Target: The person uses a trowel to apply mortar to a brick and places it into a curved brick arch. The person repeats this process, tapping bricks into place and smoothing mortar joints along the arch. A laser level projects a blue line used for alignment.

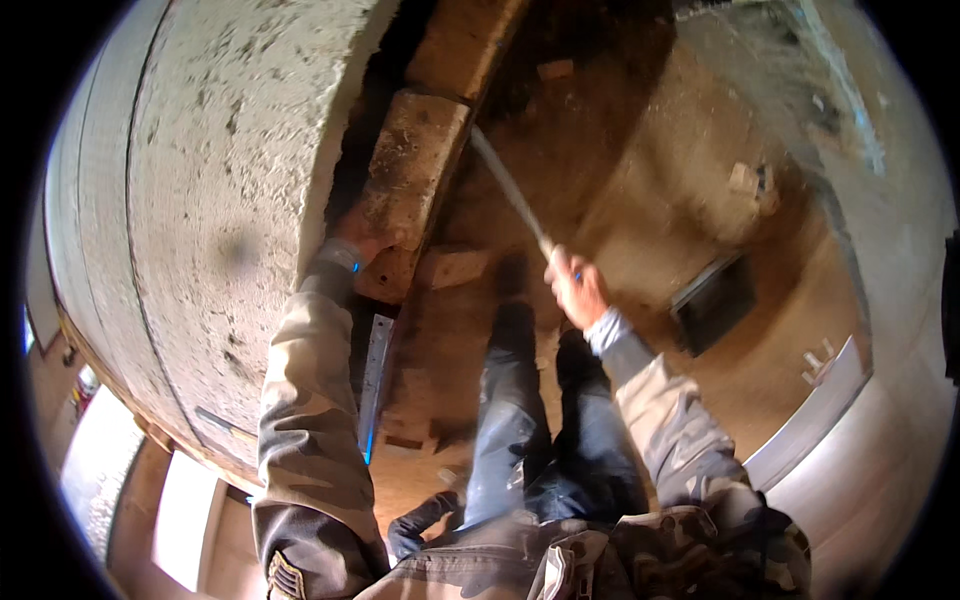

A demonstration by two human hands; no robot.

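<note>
My right hand (pixel 577 287) is closed round the light handle of a long, thin, grey-bladed tool (pixel 510 188); whether it is a saw or a knife I cannot tell. The blade slants up and left, its far end at the edge of a worn brownish block (pixel 420 150). My left hand (pixel 372 238) reaches past the pale wall's edge and touches the block near its lower end. Shadow and blur obscure the left fingers, so their grip is unclear. More of the block row (pixel 455 45) continues beyond.
A thick, pitted pale wall (pixel 230 120) fills the left side. A metal strip (pixel 374 380) stands below my left hand. On the dusty floor lie a dark rectangular box (pixel 713 303), a broken lump (pixel 752 187) and a loose block (pixel 455 268) near my feet. A pale curved panel (pixel 815 415) leans at right.
</note>
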